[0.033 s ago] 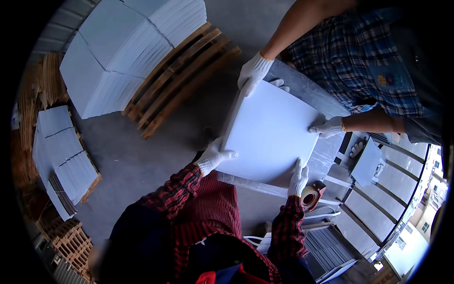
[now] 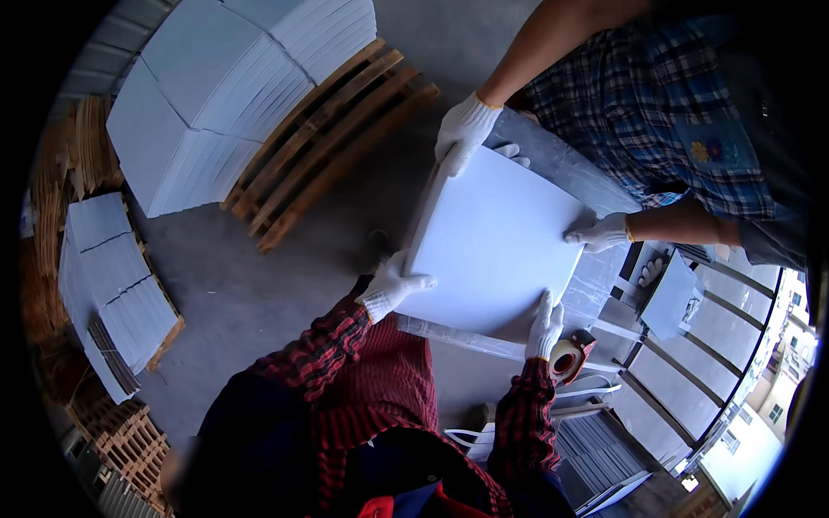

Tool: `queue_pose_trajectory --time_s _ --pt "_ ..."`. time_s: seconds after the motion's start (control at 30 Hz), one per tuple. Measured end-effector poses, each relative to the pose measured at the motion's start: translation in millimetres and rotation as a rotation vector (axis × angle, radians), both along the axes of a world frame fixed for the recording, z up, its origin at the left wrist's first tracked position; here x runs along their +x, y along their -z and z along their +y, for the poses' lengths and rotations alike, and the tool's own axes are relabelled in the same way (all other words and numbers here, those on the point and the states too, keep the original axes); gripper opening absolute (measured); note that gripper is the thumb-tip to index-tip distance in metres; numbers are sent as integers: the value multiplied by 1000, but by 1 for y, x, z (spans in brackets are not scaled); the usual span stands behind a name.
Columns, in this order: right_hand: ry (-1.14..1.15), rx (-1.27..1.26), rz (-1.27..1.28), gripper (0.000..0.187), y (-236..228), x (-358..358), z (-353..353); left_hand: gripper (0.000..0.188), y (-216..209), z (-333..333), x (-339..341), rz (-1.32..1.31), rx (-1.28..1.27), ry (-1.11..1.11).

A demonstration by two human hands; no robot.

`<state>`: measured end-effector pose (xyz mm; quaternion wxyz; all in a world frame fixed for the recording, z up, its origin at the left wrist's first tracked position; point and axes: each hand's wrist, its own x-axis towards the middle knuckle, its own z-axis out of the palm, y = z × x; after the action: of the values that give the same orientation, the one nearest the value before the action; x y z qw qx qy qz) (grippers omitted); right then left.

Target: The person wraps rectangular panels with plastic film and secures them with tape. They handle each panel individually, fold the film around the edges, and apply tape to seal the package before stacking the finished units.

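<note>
A white square panel (image 2: pixel 492 250) lies over a table wrapped in clear plastic film (image 2: pixel 596 276); its left side looks thick, and I cannot tell whether it is one piece or a stack. My left hand (image 2: pixel 397 287), in a white knit glove, grips the near left corner with its thumb on top. At the near right corner my gloved right hand (image 2: pixel 544 328) presses along the edge, fingers pointing away from me. Across from me, a co-worker's gloved hands (image 2: pixel 466 134) hold the far left corner and the right edge. What lies under the panel is hidden.
Beside my right wrist sits a red tape dispenser (image 2: pixel 570 358). Large stacks of white sheets (image 2: pixel 199 104) stand on a wooden pallet (image 2: pixel 332 142) at far left, with a smaller stack (image 2: pixel 112 268) nearer. Grey panels (image 2: pixel 596 457) lean at lower right.
</note>
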<state>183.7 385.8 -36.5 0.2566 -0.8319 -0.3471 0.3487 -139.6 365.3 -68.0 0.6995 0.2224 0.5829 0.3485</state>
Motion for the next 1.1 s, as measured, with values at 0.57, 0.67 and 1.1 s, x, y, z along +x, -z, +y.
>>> queue_pose_trajectory --time_s 0.57,0.67,1.1 --pt "-69 -30 137 51 -2 14 -17 55 -20 14 24 698 -94 78" --pt "-84 -64 166 53 -5 21 -21 50 -25 7 37 640 -42 -62" --pt "-3 -56 662 66 17 57 -16 64 -9 10 32 693 -36 72"
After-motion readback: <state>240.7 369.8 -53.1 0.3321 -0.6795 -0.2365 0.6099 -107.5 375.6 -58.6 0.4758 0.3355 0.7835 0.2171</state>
